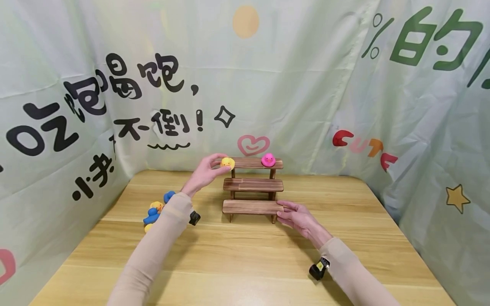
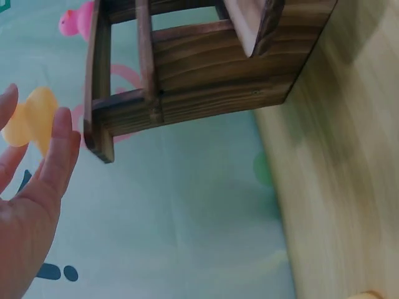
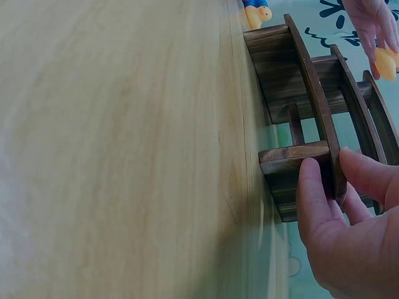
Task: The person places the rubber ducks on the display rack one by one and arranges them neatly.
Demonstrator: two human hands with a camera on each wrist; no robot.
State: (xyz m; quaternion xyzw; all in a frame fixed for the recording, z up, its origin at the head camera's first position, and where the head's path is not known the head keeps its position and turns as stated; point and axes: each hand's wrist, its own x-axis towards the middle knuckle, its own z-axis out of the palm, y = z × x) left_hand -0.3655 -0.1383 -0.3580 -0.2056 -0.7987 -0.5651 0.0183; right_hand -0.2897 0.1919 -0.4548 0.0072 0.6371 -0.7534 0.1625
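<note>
My left hand (image 1: 205, 172) pinches a yellow rubber duck (image 1: 228, 163) between thumb and fingers, at the left end of the top step of a three-tier wooden display stand (image 1: 252, 207). In the right wrist view this duck (image 3: 386, 63) appears just beyond the upper tier's far end. A pink rubber duck (image 1: 268, 160) sits toward the right end of the top step. At the lowest step's right end, my right hand (image 1: 300, 221) grips the board, with the thumb (image 3: 368, 177) over it and fingers beneath.
Several blue and yellow rubber ducks (image 1: 152, 216) stand on the wooden table (image 1: 245, 263) at left, partly hidden behind my left forearm. A printed cloth backdrop (image 1: 298, 93) rises behind the stand and along both sides. Each wrist wears a small black camera (image 1: 319, 268).
</note>
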